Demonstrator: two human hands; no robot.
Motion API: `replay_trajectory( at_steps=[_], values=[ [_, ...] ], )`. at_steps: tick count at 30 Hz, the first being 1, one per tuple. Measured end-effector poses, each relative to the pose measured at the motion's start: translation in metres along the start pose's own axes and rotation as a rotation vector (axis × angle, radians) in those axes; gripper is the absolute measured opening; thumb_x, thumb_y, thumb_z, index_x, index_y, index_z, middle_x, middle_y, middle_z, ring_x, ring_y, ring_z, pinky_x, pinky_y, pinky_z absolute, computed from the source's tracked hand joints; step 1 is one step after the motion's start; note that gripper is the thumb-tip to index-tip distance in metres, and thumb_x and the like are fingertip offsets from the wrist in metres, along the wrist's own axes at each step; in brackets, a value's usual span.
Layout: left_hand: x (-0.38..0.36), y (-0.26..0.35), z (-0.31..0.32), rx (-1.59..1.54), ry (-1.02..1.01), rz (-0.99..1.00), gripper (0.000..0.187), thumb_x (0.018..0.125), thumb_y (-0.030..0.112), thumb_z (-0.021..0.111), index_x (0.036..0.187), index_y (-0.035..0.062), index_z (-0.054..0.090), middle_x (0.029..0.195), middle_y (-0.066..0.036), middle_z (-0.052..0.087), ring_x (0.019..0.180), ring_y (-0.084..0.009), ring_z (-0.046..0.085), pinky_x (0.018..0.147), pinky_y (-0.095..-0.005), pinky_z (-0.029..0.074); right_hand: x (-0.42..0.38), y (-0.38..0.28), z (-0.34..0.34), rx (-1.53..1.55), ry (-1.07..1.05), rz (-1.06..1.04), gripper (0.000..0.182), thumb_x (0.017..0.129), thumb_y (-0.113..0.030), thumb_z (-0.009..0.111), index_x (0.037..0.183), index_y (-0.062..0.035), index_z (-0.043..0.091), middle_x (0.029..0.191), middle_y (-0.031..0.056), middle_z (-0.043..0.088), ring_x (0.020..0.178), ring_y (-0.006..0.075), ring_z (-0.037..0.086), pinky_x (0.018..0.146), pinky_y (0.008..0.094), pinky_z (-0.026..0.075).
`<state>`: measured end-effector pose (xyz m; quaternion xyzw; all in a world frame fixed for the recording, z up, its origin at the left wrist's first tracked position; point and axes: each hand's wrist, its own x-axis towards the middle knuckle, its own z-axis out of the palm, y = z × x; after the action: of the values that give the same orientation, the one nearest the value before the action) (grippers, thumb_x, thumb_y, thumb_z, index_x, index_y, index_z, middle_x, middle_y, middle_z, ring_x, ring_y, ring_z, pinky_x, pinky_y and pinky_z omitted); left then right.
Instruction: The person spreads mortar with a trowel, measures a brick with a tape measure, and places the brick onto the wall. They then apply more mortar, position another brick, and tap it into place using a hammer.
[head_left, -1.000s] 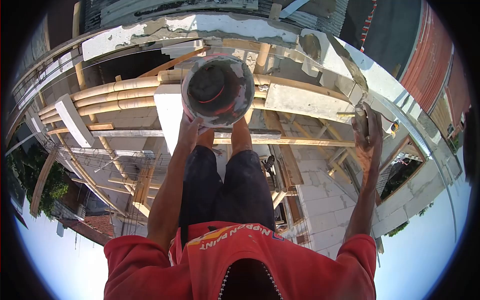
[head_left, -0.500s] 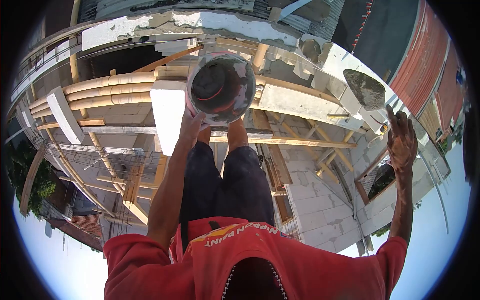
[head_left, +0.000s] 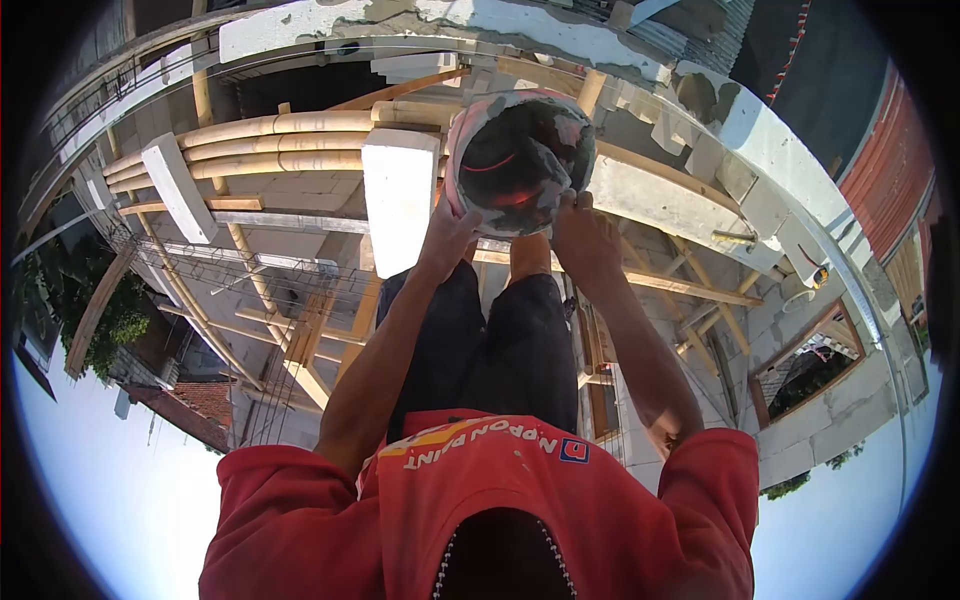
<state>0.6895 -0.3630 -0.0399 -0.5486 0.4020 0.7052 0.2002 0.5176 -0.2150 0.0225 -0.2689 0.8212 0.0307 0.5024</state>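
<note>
A round bucket (head_left: 462, 165) crusted with grey mortar is tilted so its mouth faces me, above my knees. My left hand (head_left: 449, 238) is closed on the bucket's lower left side. At the lower right of the rim, my right hand (head_left: 586, 240) is closed around the handle end of a trowel, mostly hidden by the fingers. The trowel's grey blade (head_left: 548, 172) reaches into the bucket, over dark wet-looking mortar inside. To the left of the bucket stands a white block (head_left: 399, 195).
Bamboo poles (head_left: 285, 142) run across at left. Beyond the bucket curves a mortar-smeared white block wall (head_left: 440, 38). A hammer (head_left: 735, 237) lies on a pale beam (head_left: 660, 200) at right, near a tape measure (head_left: 820, 276). Deep gaps show between the timbers below.
My right hand has come from the wall at right to the bucket, bringing the trowel that lay on the wall. My left hand still holds the bucket; the view has turned rightward.
</note>
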Motion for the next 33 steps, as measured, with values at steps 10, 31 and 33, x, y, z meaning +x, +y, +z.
replay_trajectory(
  at_steps=[10, 31, 33],
  values=[
    [-0.006, 0.007, 0.005, -0.006, -0.033, 0.041, 0.054, 0.089, 0.01, 0.062, 0.134, -0.009, 0.039, 0.121, -0.015, 0.056, 0.109, -0.0206, 0.062, 0.086, -0.0319, 0.059, -0.011, -0.027, -0.003, 0.413, -0.099, -0.138, 0.047, 0.093, -0.031, 0.066, 0.123, 0.0046, 0.06, 0.119, 0.0274, 0.065, 0.1, 0.0441, 0.068, 0.085, 0.0506, 0.054],
    [0.039, 0.012, -0.022, -0.137, -0.043, 0.026, 0.062, 0.091, 0.003, 0.058, 0.145, -0.0013, 0.027, 0.135, -0.02, 0.051, 0.12, -0.0315, 0.062, 0.099, -0.0439, 0.058, 0.038, 0.217, 0.046, 1.073, 0.209, 0.184, 0.058, 0.087, -0.043, 0.079, 0.126, -0.0025, 0.066, 0.09, 0.0036, 0.065, 0.076, 0.0107, 0.06, 0.062, 0.028, 0.051],
    [0.043, 0.004, -0.023, -0.128, -0.031, 0.014, 0.062, 0.091, 0.003, 0.058, 0.145, -0.001, 0.028, 0.135, -0.02, 0.051, 0.12, -0.0317, 0.062, 0.099, -0.044, 0.058, 0.063, 0.253, 0.049, 1.123, 0.166, 0.186, 0.051, 0.086, -0.044, 0.08, 0.116, -0.0029, 0.069, 0.086, 0.0019, 0.063, 0.071, 0.0092, 0.057, 0.058, 0.0269, 0.047]
  ],
)
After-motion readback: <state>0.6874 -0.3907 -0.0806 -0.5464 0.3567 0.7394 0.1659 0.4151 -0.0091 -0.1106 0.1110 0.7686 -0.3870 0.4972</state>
